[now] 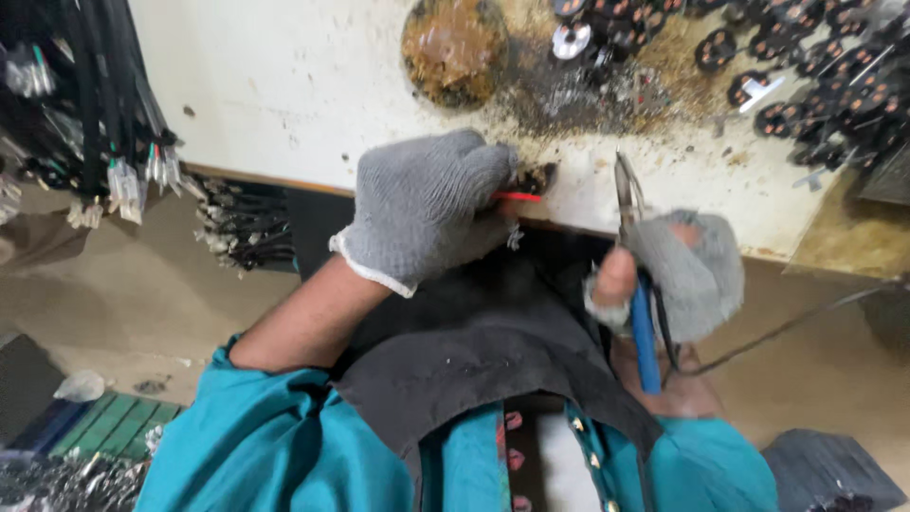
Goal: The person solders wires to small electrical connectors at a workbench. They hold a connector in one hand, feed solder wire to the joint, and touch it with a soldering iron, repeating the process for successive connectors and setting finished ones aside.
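At the far left, bundles of black cables point(85, 104) with stripped coloured ends are hanging down beside the workbench point(313, 85), and more cut cable ends point(242, 228) are lying in a heap just under the bench's edge. Near the bottom left corner, a green slatted board point(118, 422) is lying on the floor.

Moving toward the middle, the left hand point(427, 204), in a grey knitted glove, is curling closed at the front edge of the white bench. It is pinching a small dark connector piece point(536, 178) with a red wire point(518, 196) sticking out from under the fingers; the piece is resting right at the bench edge, touching the glove. A black cloth point(474, 351) is lying across the person's lap below this hand, over teal clothing point(284, 446).

Above, on the bench top, a round rusty-brown disc point(453, 47) is sitting beside a scorched, grimy patch.

To the right, the right hand point(678, 275), in a worn grey glove with the thumb poking bare through it, is gripping blue-handled pliers point(635, 256). The fingers are wrapping tightly round the handles, and the metal tips are pointing up over the bench edge, near the connector piece but apart from it. Whether the pliers' tips are shut is hard to tell, as the view is blurred there. A thin black wire point(787, 327) is trailing off to the right from this hand.

In the upper right, a pile of black round plug parts point(806, 66) is spreading across the bench.
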